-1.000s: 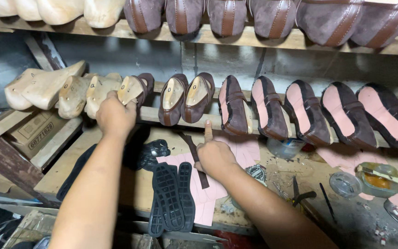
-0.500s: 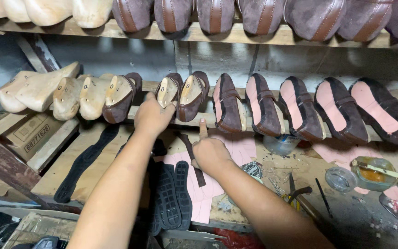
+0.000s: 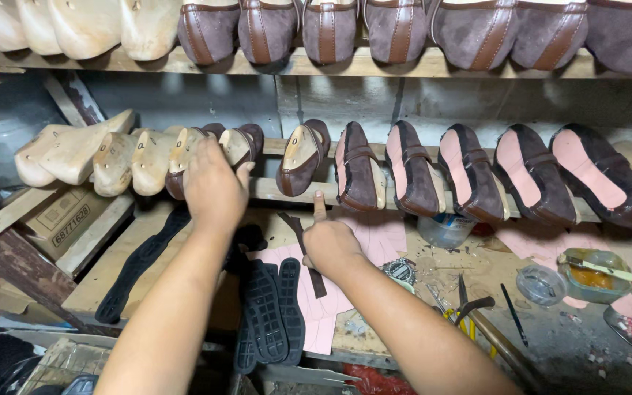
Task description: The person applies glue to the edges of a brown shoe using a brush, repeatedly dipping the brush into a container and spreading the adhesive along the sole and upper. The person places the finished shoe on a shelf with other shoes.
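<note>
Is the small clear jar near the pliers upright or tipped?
Upright: the clear jar stands on the workbench, its round mouth facing up.

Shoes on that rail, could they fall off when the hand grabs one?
Maybe. The left hand is on a shoe packed tight against its neighbours, so tugging it might knock the next ones off the rail. The right hand rests on the bench near pliers and an open glue jar; a falling shoe could hit them.
</note>
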